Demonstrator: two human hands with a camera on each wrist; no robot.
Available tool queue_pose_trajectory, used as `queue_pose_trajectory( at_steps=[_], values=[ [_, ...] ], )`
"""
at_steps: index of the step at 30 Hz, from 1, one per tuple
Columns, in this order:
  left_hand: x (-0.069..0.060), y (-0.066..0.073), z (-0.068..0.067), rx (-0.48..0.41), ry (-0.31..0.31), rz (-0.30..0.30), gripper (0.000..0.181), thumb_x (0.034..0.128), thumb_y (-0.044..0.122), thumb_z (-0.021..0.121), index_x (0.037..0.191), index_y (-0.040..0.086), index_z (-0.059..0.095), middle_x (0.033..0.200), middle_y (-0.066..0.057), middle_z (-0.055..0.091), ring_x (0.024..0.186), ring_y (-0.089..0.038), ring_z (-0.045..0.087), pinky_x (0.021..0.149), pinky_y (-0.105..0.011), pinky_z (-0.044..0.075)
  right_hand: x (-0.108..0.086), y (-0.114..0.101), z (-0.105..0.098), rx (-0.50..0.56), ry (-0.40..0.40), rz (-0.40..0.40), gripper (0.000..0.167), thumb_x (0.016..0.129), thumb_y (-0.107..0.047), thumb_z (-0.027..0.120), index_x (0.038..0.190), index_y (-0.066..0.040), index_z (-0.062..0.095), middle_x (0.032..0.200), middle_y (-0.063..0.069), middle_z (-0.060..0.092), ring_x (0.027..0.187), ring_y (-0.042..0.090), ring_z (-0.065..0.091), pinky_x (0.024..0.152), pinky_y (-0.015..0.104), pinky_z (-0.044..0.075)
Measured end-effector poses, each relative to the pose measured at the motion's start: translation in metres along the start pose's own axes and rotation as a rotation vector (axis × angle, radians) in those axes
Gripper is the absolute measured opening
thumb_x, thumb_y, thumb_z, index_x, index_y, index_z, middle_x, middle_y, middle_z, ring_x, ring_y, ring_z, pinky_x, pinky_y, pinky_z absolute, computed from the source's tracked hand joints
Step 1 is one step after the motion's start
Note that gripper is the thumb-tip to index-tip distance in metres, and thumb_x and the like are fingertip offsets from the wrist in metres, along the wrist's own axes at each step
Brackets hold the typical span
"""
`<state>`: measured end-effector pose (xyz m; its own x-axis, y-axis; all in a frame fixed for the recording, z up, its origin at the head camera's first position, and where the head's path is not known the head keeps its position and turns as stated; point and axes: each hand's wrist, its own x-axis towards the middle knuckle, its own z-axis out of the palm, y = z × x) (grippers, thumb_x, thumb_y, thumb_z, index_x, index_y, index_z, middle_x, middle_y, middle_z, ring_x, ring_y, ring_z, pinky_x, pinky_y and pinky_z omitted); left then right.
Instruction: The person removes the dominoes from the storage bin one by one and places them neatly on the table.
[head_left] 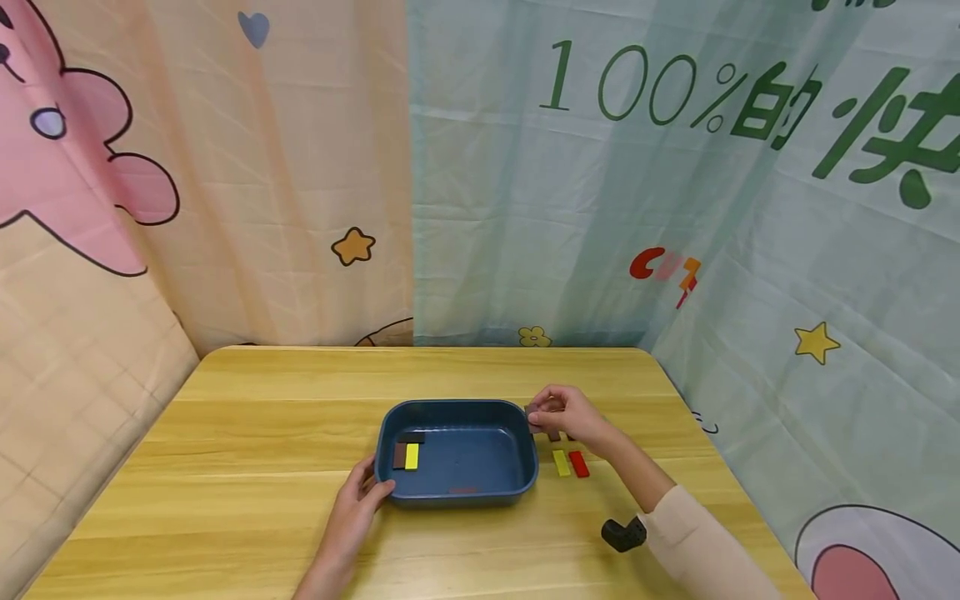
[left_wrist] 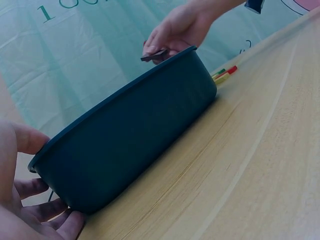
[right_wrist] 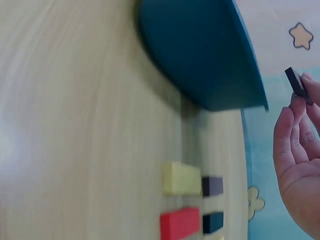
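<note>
On tray point(head_left: 462, 502): left grip point(head_left: 356, 496) clamped | right grip point(head_left: 566, 412) pinches dark block point(right_wrist: 296, 82) | head view only: yellow block point(head_left: 412, 456) inside

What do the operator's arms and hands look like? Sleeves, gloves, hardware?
No gloves on either hand. Right hand: plain cream sleeve, ending partway along the forearm, with a black, angular device beside the cuff; its attachment isn't clear. Left hand: no sleeve in view. No cables visible on either.
</note>
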<state>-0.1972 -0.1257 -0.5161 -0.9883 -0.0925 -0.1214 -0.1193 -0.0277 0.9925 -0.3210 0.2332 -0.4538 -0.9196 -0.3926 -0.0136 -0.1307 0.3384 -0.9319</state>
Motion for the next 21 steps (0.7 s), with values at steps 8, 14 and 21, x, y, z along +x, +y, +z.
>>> queue_pose_trajectory(
  at_steps=[8,14,21],
  values=[
    [-0.002,0.0,-0.002,-0.005,0.006,0.013,0.056,0.1042,0.006,0.056,0.154,-0.006,0.035,0.157,-0.029,0.036,0.143,-0.043,0.039,0.099,-0.022,0.046,-0.015,0.02,-0.023,0.044,0.027,0.039,0.027,0.098,-0.011,0.072,0.116,0.008,0.063,0.098,0.013,0.069,0.094,0.043,0.067,0.087,0.053,0.059],
    [-0.002,0.0,-0.002,-0.001,0.004,0.01,0.056,0.1048,0.008,0.056,0.155,-0.007,0.035,0.156,-0.03,0.036,0.142,-0.044,0.038,0.098,-0.021,0.046,-0.028,0.034,-0.038,0.054,0.038,0.058,0.027,0.099,-0.008,0.07,0.117,0.01,0.064,0.103,0.013,0.07,0.094,0.028,0.069,0.088,0.046,0.06],
    [-0.002,-0.001,-0.001,-0.004,0.004,0.011,0.056,0.1047,0.008,0.056,0.154,-0.007,0.035,0.156,-0.03,0.037,0.142,-0.044,0.039,0.102,-0.025,0.047,-0.043,0.05,-0.053,0.04,0.055,0.108,0.024,0.1,-0.008,0.069,0.116,0.009,0.064,0.105,0.012,0.071,0.097,0.029,0.069,0.088,0.044,0.06]
  ],
)
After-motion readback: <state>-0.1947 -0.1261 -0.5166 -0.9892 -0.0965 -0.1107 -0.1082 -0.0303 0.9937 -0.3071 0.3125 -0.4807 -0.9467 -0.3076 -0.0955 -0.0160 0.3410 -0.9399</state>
